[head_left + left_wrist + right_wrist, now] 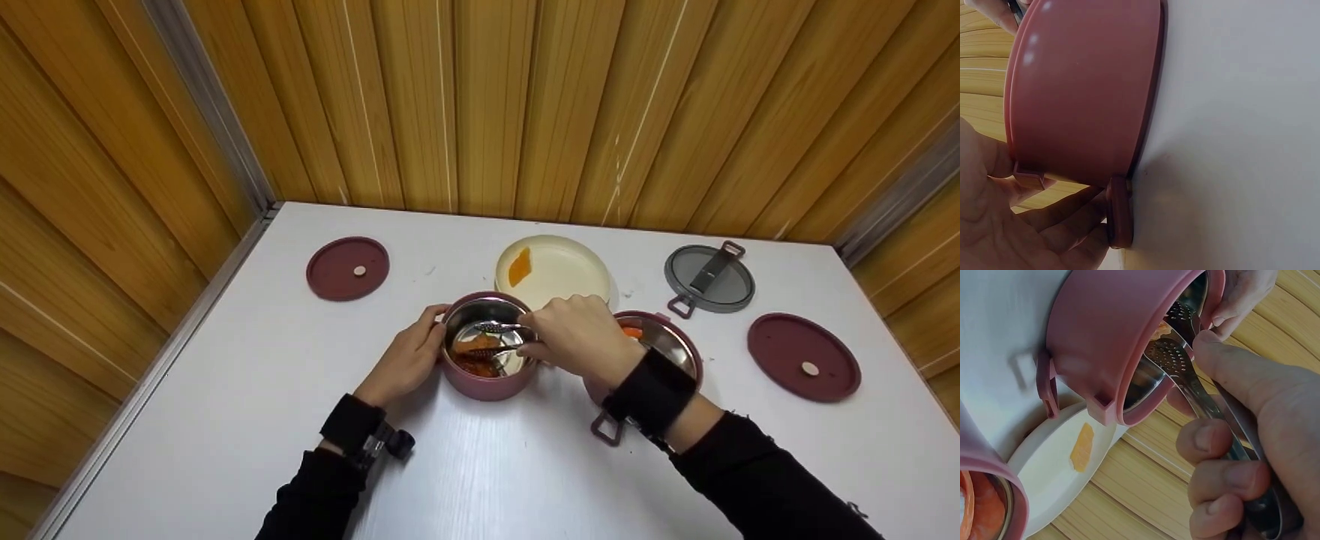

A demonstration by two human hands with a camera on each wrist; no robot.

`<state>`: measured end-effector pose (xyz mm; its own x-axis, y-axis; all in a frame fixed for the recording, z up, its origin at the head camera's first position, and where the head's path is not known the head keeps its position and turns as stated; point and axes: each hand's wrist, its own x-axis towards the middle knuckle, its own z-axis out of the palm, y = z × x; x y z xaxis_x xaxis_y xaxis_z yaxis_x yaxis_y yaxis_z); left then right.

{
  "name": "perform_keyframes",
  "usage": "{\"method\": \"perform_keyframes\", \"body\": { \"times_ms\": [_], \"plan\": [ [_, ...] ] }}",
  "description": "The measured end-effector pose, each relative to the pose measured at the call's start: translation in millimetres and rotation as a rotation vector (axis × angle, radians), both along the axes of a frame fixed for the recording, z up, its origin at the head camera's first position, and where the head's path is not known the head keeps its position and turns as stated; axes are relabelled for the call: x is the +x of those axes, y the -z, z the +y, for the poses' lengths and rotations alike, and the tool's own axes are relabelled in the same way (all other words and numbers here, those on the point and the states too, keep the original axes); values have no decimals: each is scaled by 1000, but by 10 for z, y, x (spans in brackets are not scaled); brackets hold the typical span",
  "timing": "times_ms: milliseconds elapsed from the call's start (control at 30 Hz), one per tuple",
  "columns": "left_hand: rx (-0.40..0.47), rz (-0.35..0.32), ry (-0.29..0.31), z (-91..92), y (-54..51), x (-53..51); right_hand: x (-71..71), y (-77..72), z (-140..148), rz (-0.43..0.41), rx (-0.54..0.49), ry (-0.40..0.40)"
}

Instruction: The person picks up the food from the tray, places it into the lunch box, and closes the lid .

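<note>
A pink round lunch pot (487,388) with a steel inside stands on the table, orange-brown food (476,366) at its bottom. My left hand (405,356) grips the pot's left side, its thumb by the rim tab and its fingers behind the hanging clasp (1120,216). In my right hand (577,334) are metal tongs (1202,405), gripped with their perforated heads down inside the pot. One head is beside a piece of food; whether they pinch it I cannot tell. A cream plate (574,274) behind the pot bears one flat orange piece (520,267).
A second pink pot (694,364) with orange-red food stands at the right, partly under my right wrist. Dark red lids lie far left (341,281) and right (795,349). A grey lid (731,289) with clasps lies at the back right. Wood-patterned walls border the table.
</note>
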<state>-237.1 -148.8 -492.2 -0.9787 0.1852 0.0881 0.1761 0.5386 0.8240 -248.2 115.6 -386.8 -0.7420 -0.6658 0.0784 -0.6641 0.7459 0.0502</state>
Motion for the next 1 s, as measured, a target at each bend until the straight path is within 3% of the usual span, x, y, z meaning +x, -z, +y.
{"method": "perform_keyframes", "body": {
  "times_ms": [233,367,700,1000],
  "plan": [
    [-7,-1,-2,-8,-3,0,-56,-85,48,-77,-88,1],
    [-9,-2,-6,-8,3,3,-96,-133,82,-85,-134,45],
    [-4,-8,-2,4,0,-6,-365,-74,145,-76,-257,339],
    [-6,-2,-3,9,8,-7,-681,70,99,-98,-229,542]
  ]
}}
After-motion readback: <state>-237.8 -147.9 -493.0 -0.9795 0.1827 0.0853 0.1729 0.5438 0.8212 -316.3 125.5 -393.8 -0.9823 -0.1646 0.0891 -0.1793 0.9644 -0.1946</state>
